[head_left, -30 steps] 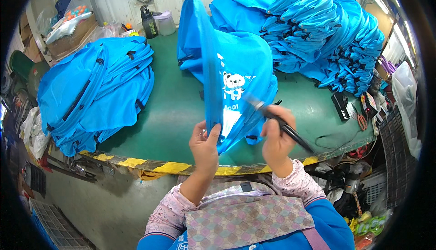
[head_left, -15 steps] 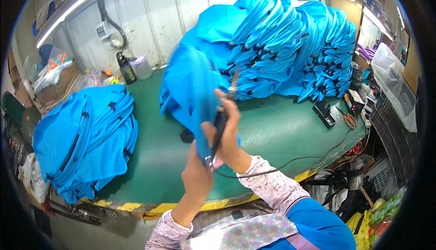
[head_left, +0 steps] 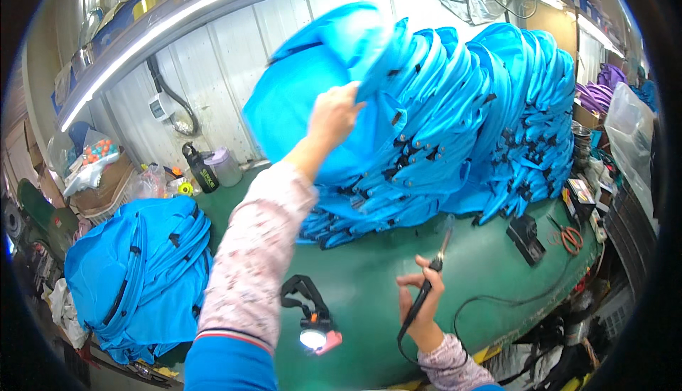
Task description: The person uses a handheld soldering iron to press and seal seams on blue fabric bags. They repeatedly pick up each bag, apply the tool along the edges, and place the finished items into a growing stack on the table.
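Fabric [head_left: 302,100] now at stack [head_left: 444,114], left hand [head_left: 332,120] higher, right hand's [head_left: 430,304] tool [head_left: 420,297] apart

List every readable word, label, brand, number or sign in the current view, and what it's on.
Dark bottle: lettering on its side, wording not copied.
Pale wall box: markings too small to read.
Black box at right: pale label, too small to read.
Blue fabric piece at the left hand: no lettering visible.

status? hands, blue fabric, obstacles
Left hand gripping rounded blue fabric piece at tall blue fabric stack. Right hand holding black pen-shaped corded tool, tip up. Lit black-strapped headlamp on green table, apart from both hands.
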`<state>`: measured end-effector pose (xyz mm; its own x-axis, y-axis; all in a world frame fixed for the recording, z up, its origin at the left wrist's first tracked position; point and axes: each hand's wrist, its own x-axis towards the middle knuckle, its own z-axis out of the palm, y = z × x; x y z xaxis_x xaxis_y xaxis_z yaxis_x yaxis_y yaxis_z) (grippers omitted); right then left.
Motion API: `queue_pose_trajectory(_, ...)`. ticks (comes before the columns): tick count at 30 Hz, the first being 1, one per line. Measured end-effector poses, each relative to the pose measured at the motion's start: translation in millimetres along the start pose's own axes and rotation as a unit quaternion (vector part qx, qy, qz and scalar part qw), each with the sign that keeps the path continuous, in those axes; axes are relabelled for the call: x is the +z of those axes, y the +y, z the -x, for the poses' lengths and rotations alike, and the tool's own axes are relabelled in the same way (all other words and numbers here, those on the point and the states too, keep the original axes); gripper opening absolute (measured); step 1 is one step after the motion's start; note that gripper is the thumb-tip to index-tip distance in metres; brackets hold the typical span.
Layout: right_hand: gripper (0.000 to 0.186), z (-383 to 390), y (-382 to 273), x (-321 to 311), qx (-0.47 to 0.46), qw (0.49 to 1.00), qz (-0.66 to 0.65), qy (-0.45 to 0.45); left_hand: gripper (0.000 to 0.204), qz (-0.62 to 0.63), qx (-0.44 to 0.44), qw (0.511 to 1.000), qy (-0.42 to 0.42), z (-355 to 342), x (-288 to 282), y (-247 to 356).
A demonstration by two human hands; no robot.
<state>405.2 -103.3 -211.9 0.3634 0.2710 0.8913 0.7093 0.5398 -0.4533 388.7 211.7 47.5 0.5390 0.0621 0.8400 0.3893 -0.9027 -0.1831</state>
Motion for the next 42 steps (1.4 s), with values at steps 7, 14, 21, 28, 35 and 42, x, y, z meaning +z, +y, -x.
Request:
queue_pose_trajectory(7, 0.054, 15, 21, -9, 0.124, 0.992, -0.029, 0.023, 0.048, 0.113, -0.163, 0.971, -0.136, -53, 133, 33)
queue_pose_trajectory(14, 0.05, -6, -2, -12, 0.204, 0.978, -0.021, 0.029, 0.056, 0.072, 0.018, 0.993, 0.095, 44, 42, 81)
queue_pose_trajectory(21, 0.045, -11, -26, -11, 0.173, 0.985, -0.014, 0.013, 0.044, -0.186, 0.034, 0.972, -0.139, 335, -222, -21)
queue_pose_trajectory(28, 0.042, 15, -38, -1, 0.132, 0.987, -0.076, -0.041, 0.083, -0.458, -0.369, 0.751, -0.299, 530, -570, -63)
queue_pose_trajectory(35, 0.048, 30, -69, 26, 0.016, 0.993, -0.04, -0.113, 0.057, -0.358, -0.404, 0.747, -0.389, 517, -598, -90)
queue_pose_trajectory(42, 0.05, 12, -103, 44, -0.09, 0.977, -0.057, -0.183, 0.057, -0.223, -0.349, 0.899, -0.139, 281, -559, -84)
